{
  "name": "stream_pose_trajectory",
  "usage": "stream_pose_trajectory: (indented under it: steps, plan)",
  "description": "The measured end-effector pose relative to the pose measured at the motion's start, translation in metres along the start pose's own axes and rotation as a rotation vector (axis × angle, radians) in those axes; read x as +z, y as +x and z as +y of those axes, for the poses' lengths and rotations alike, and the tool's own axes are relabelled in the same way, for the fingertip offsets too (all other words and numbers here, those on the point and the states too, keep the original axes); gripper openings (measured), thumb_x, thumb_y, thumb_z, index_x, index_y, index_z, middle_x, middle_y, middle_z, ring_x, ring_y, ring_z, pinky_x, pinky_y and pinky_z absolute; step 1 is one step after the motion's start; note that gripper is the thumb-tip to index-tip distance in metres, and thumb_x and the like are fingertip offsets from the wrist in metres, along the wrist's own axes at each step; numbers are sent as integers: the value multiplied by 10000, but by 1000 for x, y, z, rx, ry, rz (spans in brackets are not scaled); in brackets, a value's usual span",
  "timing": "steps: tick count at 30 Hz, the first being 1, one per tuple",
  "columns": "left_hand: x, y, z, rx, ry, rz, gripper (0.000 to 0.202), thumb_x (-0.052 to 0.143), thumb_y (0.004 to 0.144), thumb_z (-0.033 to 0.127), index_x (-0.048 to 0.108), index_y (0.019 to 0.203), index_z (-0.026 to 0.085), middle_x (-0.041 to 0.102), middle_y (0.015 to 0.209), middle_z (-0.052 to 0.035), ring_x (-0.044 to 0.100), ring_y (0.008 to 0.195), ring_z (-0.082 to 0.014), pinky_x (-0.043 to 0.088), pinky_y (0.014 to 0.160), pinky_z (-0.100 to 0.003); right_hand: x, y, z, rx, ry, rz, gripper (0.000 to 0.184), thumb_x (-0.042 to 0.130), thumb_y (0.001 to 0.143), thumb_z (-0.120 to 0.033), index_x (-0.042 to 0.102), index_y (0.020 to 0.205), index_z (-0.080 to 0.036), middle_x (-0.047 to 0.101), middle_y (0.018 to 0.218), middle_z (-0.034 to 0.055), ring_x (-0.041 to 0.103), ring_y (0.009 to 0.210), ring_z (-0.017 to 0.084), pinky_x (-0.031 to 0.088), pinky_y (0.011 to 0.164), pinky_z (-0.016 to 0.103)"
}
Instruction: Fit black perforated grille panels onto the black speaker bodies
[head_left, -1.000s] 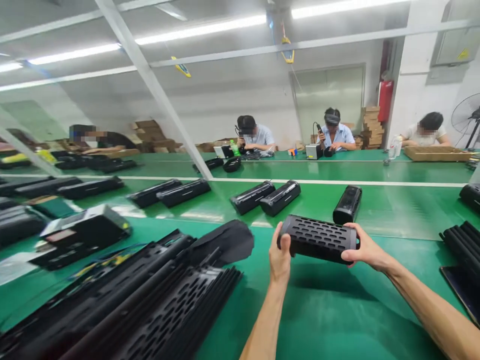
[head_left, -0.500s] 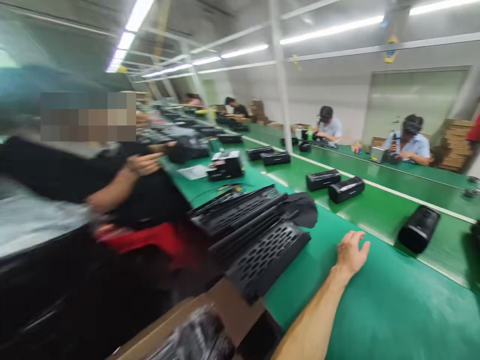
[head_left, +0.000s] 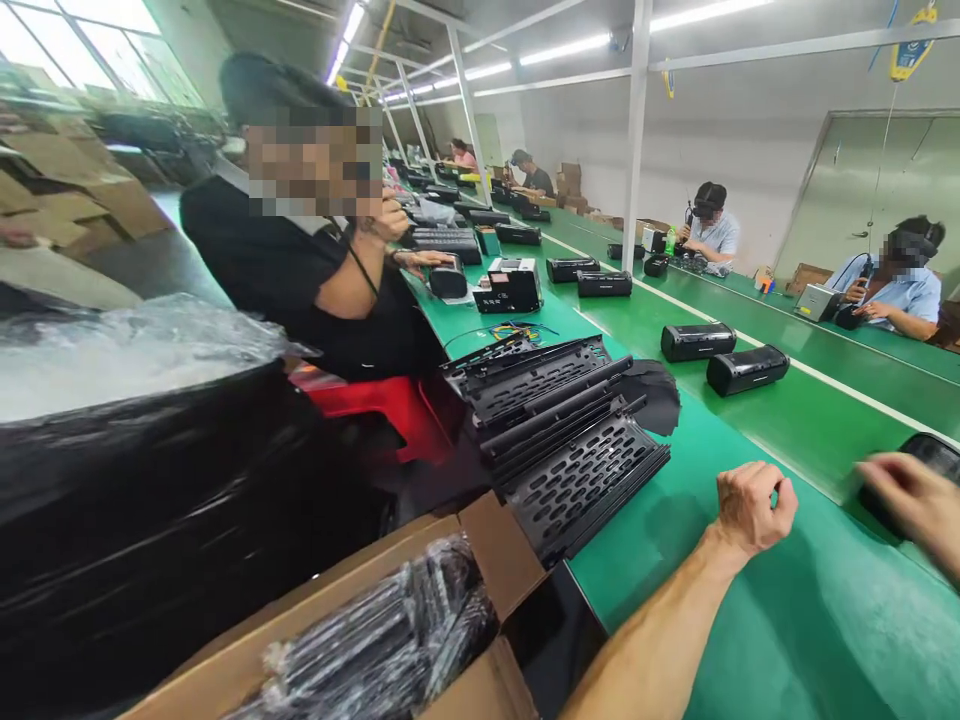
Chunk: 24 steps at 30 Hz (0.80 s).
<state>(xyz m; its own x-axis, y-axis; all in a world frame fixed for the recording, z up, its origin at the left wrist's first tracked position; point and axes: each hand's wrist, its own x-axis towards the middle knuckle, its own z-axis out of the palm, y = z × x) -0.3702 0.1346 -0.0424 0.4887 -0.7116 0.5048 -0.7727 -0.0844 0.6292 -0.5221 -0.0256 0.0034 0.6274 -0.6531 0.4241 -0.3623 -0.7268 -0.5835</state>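
My left hand [head_left: 757, 508] hovers at or rests on the green mat [head_left: 847, 620], its fingers curled in and the thumb bent toward the index finger; nothing shows in it. At the right edge, my right hand [head_left: 919, 505] is smeared by motion. It overlaps a black rounded box, looking like a portable speaker [head_left: 937, 455]; whether it touches this is unclear. Left of my left hand lie black slotted panels [head_left: 592, 480], stacked partly over one another. Two more black speakers [head_left: 746, 369] lie on the green belt beyond the mat.
An open cardboard box [head_left: 491, 550] with plastic-wrapped dark parts stands at the front. A co-worker [head_left: 300, 260] sits to the left, one hand raised, near a red stool [head_left: 382, 405]. A white-and-black device [head_left: 510, 288] stands on the mat. Other people work across the belt.
The view has swung left and steadied. My left hand's fingers have curled in from a looser, spread pose. My right hand has come into view at the right, over the speaker.
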Motion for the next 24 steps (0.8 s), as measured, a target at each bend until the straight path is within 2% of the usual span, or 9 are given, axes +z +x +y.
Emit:
stream_pose_trajectory:
  steps: [3, 5, 7, 9, 13, 16, 20, 22, 24]
  plan:
    - [-13, -1, 1, 235, 2, 312, 258, 529, 897, 271, 543, 644, 222, 611, 605, -40, 591, 605, -173, 388, 614, -341, 85, 39, -56, -190, 51, -321, 477, 546, 971, -625, 705, 816, -202, 719, 789, 42, 643, 723, 190, 510, 657, 279]
    - [-22, -2, 0, 358, -2, 519, 256, 521, 892, 245, 529, 638, 227, 561, 560, -26, 550, 553, -170, 356, 570, -348, 143, 69, -93, -233, -17, -409, 415, 535, 998, -531, 700, 819, -195, 721, 807, 38, 633, 735, 177, 481, 667, 269]
    - [-28, -4, -1, 381, -5, 593, 234, 516, 893, 215, 547, 661, 224, 555, 561, -22, 541, 541, -171, 350, 555, -347, 188, 91, -116, -227, -56, -425, 298, 587, 985, -436, 724, 874, -196, 736, 856, 37, 641, 782, 178, 465, 696, 267]
    - [-31, -5, -2, 377, -7, 594, 214, 522, 886, 201, 562, 676, 222, 562, 569, -24, 546, 539, -175, 356, 546, -346, 212, 103, -122, -211, -99, -443, 184, 661, 949, -357, 748, 904, -202, 744, 899, 41, 649, 824, 182, 443, 711, 266]
    - [-30, -2, 6, 386, -28, 584, 224, 530, 896, 200, 574, 677, 219, 579, 574, -27, 558, 534, -174, 370, 536, -343, 214, 104, -108, -195, -207, -480, 121, 674, 952, -265, 766, 906, -202, 734, 930, 53, 650, 861, 182, 408, 722, 267]
    - [-46, -4, 28, 374, -73, 628, 241, 522, 917, 195, 573, 682, 216, 577, 567, -18, 552, 528, -162, 367, 535, -339, 202, 102, -101, -195, -266, -479, 182, 608, 1002, -268, 756, 933, -188, 724, 956, 69, 646, 871, 184, 409, 738, 269]
    - [-113, -31, 42, 400, 7, 644, 155, 597, 915, 216, 621, 762, 215, 633, 625, -13, 582, 588, -162, 413, 588, -331, 210, 103, -112, -237, -274, -485, 196, 608, 1022, -335, 752, 1038, -203, 718, 1061, 69, 654, 946, 183, 424, 779, 261]
    - [-160, -57, 26, 298, 130, 733, 138, 589, 944, 162, 648, 832, 215, 664, 687, -9, 607, 650, -158, 451, 639, -313, 222, 103, -120, -238, -268, -493, 200, 633, 1012, -355, 760, 1049, -205, 716, 1075, 75, 665, 960, 191, 429, 777, 264]
    - [-208, -84, -3, 71, 302, 826, 119, 640, 954, 166, 657, 850, 219, 647, 722, 11, 599, 657, -136, 464, 637, -273, 232, 103, -124, -223, -267, -500, 178, 652, 999, -327, 774, 1011, -198, 718, 1051, 84, 678, 949, 204, 429, 755, 270]
